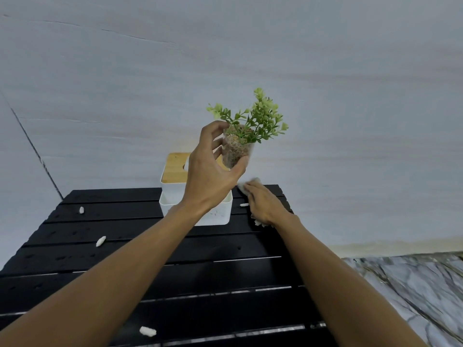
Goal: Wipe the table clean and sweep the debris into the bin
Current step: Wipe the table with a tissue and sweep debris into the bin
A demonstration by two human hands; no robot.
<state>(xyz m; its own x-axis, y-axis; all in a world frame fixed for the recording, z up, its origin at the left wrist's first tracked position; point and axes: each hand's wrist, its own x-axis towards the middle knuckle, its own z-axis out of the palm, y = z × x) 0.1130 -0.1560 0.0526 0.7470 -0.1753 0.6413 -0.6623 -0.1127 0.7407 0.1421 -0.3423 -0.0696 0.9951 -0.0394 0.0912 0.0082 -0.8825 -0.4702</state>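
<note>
My left hand (213, 169) holds a small clear pot of pebbles with a green plant (240, 146) lifted above the black slatted table (125, 271). At the table's far right corner my right hand (263, 204) presses a white tissue (251, 184) flat on the slats. Small white crumpled scraps lie on the table: one at the far left (81, 209), one at mid left (101, 241), one near the front edge (147, 331), and one beside my right hand (244, 204).
A white tissue box with a wooden lid (175, 171) stands at the table's back edge behind a white open container (213, 216). A pale wall rises behind. Marbled floor (413, 296) lies to the right of the table.
</note>
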